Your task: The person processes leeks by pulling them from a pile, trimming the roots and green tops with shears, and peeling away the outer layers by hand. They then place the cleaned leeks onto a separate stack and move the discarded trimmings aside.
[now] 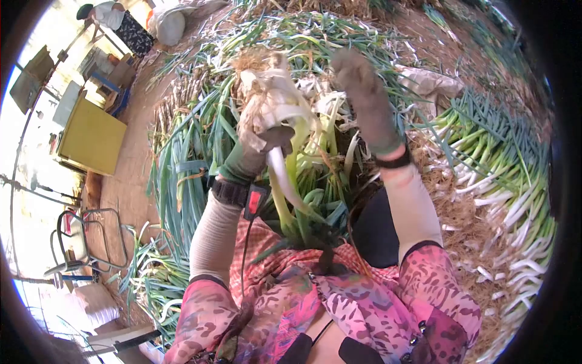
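Between the hands, the onions (282, 176) run white to yellow-green; the shirt (418, 291) below is pink, animal-spotted, and the apron (257, 242) orange-and-white checked.

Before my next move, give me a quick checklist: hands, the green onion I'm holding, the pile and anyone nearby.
1. Grip: ok. The gloved left hand is closed around the green onion.
2. Right hand apart from the held onion: ok, raised off to its right.
3. Right hand holding nothing: cannot tell, its fingers are blurred.
4. Held onion free of loose skin: not ok, pale, ragged leaves hang around it.
5. Ground beside the right-hand pile free of scraps: not ok, brown root bits lie there.
6. Other person away from the hands: ok, far upper left.
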